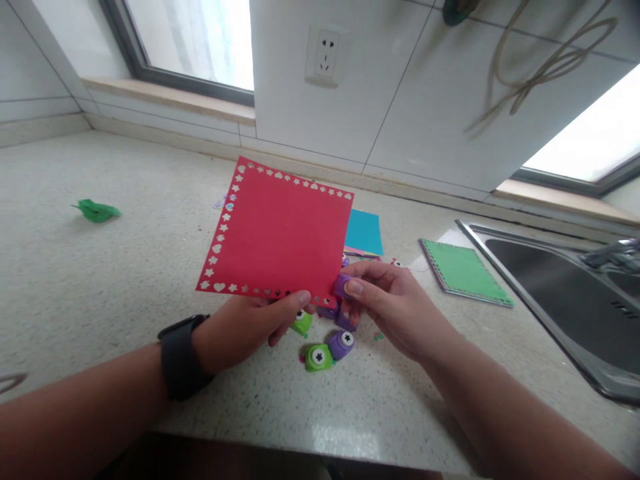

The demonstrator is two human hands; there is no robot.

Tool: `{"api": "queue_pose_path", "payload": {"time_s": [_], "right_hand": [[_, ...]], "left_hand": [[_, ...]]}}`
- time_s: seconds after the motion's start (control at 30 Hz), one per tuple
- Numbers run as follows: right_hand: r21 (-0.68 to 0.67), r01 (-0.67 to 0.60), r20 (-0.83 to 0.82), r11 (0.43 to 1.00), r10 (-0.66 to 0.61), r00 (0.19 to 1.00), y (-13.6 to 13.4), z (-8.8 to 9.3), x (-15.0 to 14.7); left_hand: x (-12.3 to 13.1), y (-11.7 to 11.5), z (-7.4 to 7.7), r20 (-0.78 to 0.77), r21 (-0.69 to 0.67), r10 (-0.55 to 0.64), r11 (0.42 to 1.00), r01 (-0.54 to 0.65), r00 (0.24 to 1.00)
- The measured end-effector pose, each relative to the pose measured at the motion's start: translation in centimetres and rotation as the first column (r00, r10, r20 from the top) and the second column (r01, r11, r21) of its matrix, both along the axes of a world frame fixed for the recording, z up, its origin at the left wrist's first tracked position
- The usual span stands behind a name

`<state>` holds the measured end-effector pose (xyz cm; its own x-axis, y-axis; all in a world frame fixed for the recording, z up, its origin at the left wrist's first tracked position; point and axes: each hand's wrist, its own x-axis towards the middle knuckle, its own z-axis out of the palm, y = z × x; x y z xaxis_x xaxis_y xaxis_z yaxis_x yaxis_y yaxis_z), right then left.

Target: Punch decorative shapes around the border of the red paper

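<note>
A square sheet of red paper [285, 233] is held up tilted above the counter, with hearts, stars and flowers cut out along its top, left and bottom edges. My left hand [255, 320] pinches the bottom edge, thumb in front. My right hand [395, 303] grips a purple craft punch [342, 287] at the sheet's lower right edge. Whether the paper sits inside its slot I cannot tell. Beneath the hands lie a green craft punch [318, 358], another purple punch [341, 343] and more punches, partly hidden by the hands and paper.
Behind the red sheet lies a stack of coloured paper with blue [365, 232] on top. To the right, a green punched sheet [465, 270] tops another stack beside the steel sink [530, 313]. A crumpled green scrap [97, 211] rests at left. Small paper cutouts are scattered about.
</note>
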<state>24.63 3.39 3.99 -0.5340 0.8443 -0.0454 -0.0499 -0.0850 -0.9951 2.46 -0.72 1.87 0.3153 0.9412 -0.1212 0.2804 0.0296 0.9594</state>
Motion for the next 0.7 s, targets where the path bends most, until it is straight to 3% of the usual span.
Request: {"api": "queue_pose_path", "payload": {"time_s": [0.2, 0.3, 0.37, 0.47, 0.57, 0.7], "right_hand": [[0.127, 0.219, 0.167, 0.967, -0.239, 0.957, 1.5, 0.5, 2.9], [0.222, 0.118, 0.438, 0.968, -0.207, 0.875, 2.5, 1.1, 4.8], [0.317, 0.024, 0.638, 0.948, -0.232, 0.735, 3.0, 1.4, 5.8], [0.315, -0.166, 0.807, 0.934, -0.172, 0.565, 3.4, 2.1, 7.0], [0.28, -0.219, 0.828, 0.935, -0.12, 0.548, 3.6, 2.7, 7.7], [0.286, -0.12, 0.814, 0.951, -0.175, 0.553, 4.1, 2.7, 8.2]], "left_hand": [[-0.4, 0.0, -0.4, 0.022, -0.034, 0.001, 0.999, 0.0, 1.0], [-0.8, 0.2, -0.6, 0.045, -0.032, -0.036, 0.999, 0.037, 0.998], [-0.9, 0.4, -0.6, 0.099, 0.009, -0.08, 0.997, 0.079, 0.992], [-1.1, 0.5, -0.5, 0.209, 0.035, -0.122, 0.992, 0.118, 0.97], [-1.3, 0.6, -0.9, 0.309, -0.007, -0.121, 0.992, 0.129, 0.943], [-1.8, 0.5, -2.0, 0.352, -0.062, -0.087, 0.991, 0.116, 0.932]]}}
